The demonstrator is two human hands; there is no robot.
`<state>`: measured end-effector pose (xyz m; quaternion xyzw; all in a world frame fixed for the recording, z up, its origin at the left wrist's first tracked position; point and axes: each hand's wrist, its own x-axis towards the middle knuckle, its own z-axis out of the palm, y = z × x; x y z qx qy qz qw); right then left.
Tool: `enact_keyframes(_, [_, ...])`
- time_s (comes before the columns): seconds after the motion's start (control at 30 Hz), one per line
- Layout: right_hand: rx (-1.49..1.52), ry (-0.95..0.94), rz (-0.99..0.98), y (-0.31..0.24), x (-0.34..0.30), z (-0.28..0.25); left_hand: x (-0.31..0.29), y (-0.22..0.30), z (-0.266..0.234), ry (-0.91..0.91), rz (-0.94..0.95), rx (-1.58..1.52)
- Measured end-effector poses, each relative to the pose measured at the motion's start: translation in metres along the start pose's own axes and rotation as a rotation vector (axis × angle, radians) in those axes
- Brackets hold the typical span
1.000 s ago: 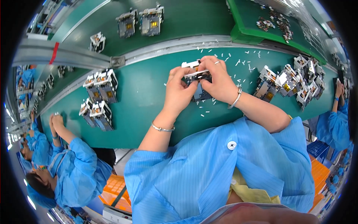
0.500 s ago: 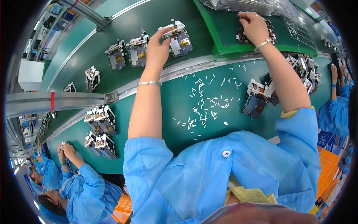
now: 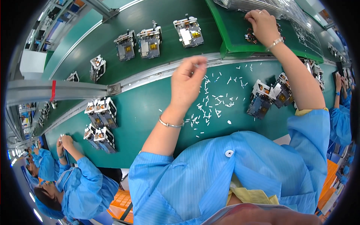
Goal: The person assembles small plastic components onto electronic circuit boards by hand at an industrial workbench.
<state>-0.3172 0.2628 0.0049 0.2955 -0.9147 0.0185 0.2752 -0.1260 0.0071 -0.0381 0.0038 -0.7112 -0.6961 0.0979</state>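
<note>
My left hand (image 3: pixel 188 80) is over the near green work surface, with nothing seen in it. Its fingers are loosely curled and apart, their tips blurred. Past it, on the far strip, a white-and-grey mechanical module with a gold patch (image 3: pixel 188 33) stands by itself. My right hand (image 3: pixel 263 27) hovers over a pile of small dark and copper-coloured parts (image 3: pixel 252 36) on a green-edged raised tray (image 3: pixel 225 47). Its thumb and fingertips are drawn together; whatever they hold is too small to tell. Short white slips (image 3: pixel 208 108) lie scattered below my hands.
Two similar modules (image 3: pixel 150 45) stand farther left on the strip. More modules (image 3: pixel 101 122) are grouped at left, and others (image 3: pixel 262 99) beside my right forearm. A metal rail (image 3: pixel 165 77) divides the surfaces. Clear plastic packaging (image 3: pixel 258 5) lies behind the tray. Co-workers in blue (image 3: pixel 80 187) sit on both sides.
My left hand has left the module on the far strip and come back toward me and to the right. My right hand stays above the small parts, its fingers drawn closer together.
</note>
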Motion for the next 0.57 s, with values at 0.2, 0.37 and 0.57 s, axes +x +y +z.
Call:
enact_keyframes(0.2, [0.424,0.125,-0.391,-0.160,-0.069,-0.086,-0.063,0.028,-0.017,-0.339,-0.592,-0.917])
enact_keyframes(0.37, [0.622,0.133,-0.330,-0.197,-0.108,-0.082,-0.096,0.029,-0.033,-0.203,-0.525,-0.638])
enact_keyframes(0.57, [1.070,-0.247,-0.181,-0.208,-0.106,-0.080,-0.117,0.030,-0.041,-0.204,-0.202,0.106])
